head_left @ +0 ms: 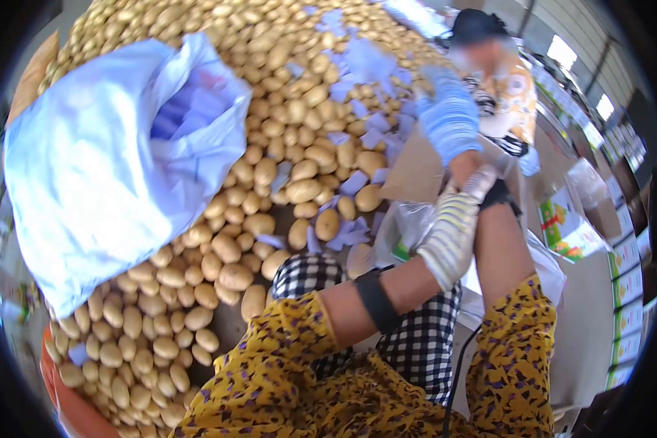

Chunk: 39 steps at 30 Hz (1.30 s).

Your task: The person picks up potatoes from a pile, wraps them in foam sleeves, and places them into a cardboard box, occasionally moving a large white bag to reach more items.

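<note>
My left hand [447,237], in a white glove with yellowish stripes, is closed round my right wrist, touching the black wristband [498,196] there. My right hand [447,113] wears a light blue glove and is raised with its fingers stretched out, slightly blurred; I see nothing in it. Another black band [378,301] circles my left forearm. Just below my right hand is an open cardboard box [414,174] with a clear plastic liner. Purple-blue paper pieces [369,62] lie on the potatoes [304,191] to the left of it.
A big pile of potatoes spreads from my left to the back. On it rests a large pale blue-white sack [102,153], its mouth showing purple paper. A co-worker [500,95] is beyond the box. Several printed cartons [626,255] line the right side. An orange edge [69,394] is at lower left.
</note>
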Each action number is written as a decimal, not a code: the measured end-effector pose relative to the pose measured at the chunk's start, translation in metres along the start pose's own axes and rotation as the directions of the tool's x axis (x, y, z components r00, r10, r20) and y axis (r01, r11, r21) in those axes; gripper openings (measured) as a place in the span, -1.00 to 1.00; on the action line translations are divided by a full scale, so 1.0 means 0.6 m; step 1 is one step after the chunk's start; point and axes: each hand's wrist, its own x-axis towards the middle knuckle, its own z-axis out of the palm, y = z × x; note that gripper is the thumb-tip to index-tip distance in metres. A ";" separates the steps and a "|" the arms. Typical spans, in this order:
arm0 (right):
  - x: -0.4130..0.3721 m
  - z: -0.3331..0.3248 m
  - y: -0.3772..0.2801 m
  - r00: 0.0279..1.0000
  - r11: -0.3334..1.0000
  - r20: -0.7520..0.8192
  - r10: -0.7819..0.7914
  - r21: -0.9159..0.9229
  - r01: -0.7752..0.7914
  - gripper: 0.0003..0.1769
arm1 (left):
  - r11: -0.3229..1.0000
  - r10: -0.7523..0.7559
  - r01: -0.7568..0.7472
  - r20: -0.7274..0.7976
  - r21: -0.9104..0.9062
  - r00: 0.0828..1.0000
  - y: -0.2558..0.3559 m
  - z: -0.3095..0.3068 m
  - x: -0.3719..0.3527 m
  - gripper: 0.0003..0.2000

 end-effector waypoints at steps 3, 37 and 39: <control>-0.005 0.006 -0.013 0.999 0.985 -0.037 0.008 0.171 -0.002 -0.65 | 0.999 0.000 0.005 -0.114 0.045 0.994 0.029 0.021 -0.044 -0.67; -0.049 -0.017 -0.047 0.982 0.926 0.161 0.099 0.346 -0.150 -0.68 | 0.984 -0.155 0.165 -0.138 0.070 0.978 0.023 -0.037 -0.153 -0.64; -0.049 -0.015 -0.060 0.747 0.307 0.436 0.503 0.717 -0.625 -0.66 | 0.993 -0.098 0.103 -0.094 0.054 0.991 0.018 -0.039 -0.149 -0.61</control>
